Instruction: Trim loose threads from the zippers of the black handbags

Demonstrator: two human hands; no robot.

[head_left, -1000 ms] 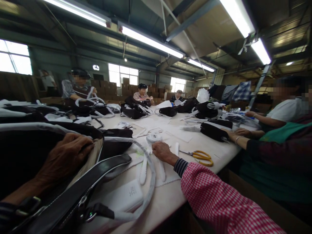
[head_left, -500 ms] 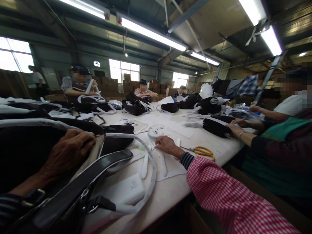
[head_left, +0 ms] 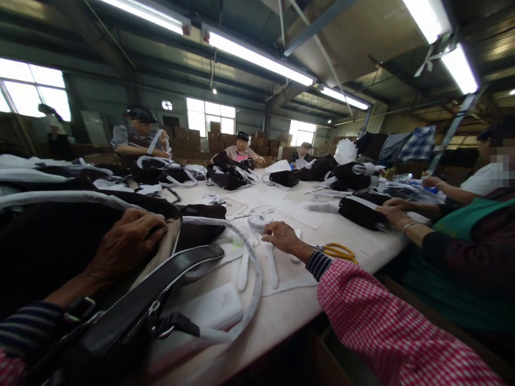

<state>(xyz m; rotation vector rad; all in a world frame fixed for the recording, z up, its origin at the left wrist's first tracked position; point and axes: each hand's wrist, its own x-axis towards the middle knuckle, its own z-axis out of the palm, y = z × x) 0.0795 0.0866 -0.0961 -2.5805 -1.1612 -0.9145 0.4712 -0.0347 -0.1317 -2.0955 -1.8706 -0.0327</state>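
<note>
My left hand is closed over the beige-lined rim of a dark handbag at the left. A black strap with pale stitching crosses in front of it. A handle wrapped in white loops out over the table. My right hand is low above the tabletop, its fingers bent and drawn together. Anything between its fingertips is hidden. Just below those tips lies a narrow white strip; a white roll sits behind them. Yellow-handled scissors lie right of my wrist.
A white box-like object is on the table under the looped handle. Several dark bags with white wrapping line the far side. At the right, a co-worker's hands hold another dark bag. Other people sit across the table.
The view has shifted slightly, moving the scene a little to the right. My left hand keeps its grip on the bag's rim, and my right hand stays near the white strip.
</note>
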